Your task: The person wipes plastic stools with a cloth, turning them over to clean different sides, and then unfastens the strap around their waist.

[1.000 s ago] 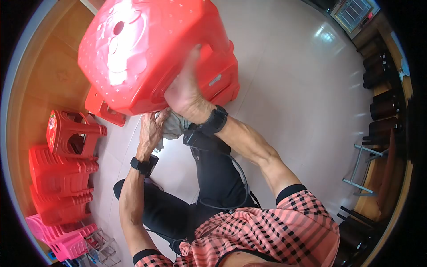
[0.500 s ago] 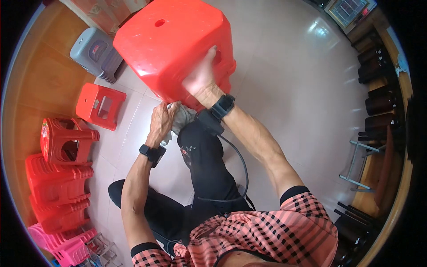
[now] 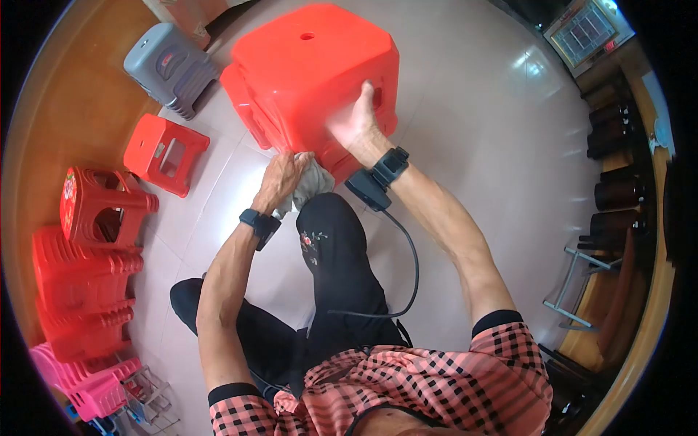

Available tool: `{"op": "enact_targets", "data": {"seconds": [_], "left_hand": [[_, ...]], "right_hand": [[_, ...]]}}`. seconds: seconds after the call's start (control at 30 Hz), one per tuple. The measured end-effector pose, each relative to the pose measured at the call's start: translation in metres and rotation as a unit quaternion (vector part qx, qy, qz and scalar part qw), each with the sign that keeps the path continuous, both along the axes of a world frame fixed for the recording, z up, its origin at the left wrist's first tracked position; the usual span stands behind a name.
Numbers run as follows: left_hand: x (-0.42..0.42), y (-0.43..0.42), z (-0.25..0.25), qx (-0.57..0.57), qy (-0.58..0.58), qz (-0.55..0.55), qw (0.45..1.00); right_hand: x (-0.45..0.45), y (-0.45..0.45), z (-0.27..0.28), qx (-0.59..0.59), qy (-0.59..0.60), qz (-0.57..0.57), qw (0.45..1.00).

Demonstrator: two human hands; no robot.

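A large red plastic stool (image 3: pixel 313 54) is held up in front of my knees, its seat with a small round hole facing me at a slant. My right hand (image 3: pixel 356 127) grips its near side, thumb pointing up beside the side opening; the other fingers are partly blurred. My left hand (image 3: pixel 286 174) is closed on a greyish-white cloth (image 3: pixel 313 182) and presses it against the stool's lower edge. The cloth hangs just above my raised knee. Part of the stool's legs is hidden behind my hands.
Along the left wall stand a grey stool (image 3: pixel 171 65), a small red stool (image 3: pixel 167 152), a stool with a flowered seat (image 3: pixel 105 207), stacked red stools (image 3: pixel 80 269) and pink stools (image 3: pixel 87 381). Dark chairs (image 3: pixel 611 131) and a folding metal frame (image 3: pixel 571 287) line the right side.
The red stool has turned and shifted right in view, showing more of its left side and legs. Both hands have moved with it, right hand still gripping, left hand still holding the cloth.
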State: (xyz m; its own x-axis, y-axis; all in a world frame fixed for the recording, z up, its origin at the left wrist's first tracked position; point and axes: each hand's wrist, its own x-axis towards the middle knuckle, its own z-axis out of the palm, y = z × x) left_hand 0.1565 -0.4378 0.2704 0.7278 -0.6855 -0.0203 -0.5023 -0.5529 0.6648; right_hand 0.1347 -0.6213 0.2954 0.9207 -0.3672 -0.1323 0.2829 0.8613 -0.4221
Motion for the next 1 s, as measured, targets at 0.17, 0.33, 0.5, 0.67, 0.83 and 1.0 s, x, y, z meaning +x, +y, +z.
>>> {"op": "enact_targets", "data": {"seconds": [0.17,0.33,0.5,0.67,0.83,1.0], "left_hand": [[-0.007,0.001,0.011,0.042,0.016,-0.050,0.998],[0.002,0.005,-0.003,0.040,0.088,0.021,0.995],[-0.009,0.040,0.014,-0.092,0.164,0.148,0.971],[0.005,0.095,0.012,-0.140,0.091,0.181,0.969],[0.046,0.127,-0.013,-0.212,0.043,0.132,0.967],[0.086,0.148,0.016,-0.076,0.100,0.173,0.977]], "right_hand": [[-0.055,-0.030,0.004,-0.322,0.281,0.078,0.900],[-0.118,-0.051,-0.040,-0.431,0.326,0.122,0.832],[-0.111,0.004,-0.035,-0.424,0.181,0.163,0.872],[-0.061,0.082,0.011,-0.644,0.027,0.176,0.744],[-0.031,0.137,0.008,-0.604,-0.023,0.245,0.758],[-0.037,0.179,-0.030,-0.292,0.067,0.293,0.908]]}}
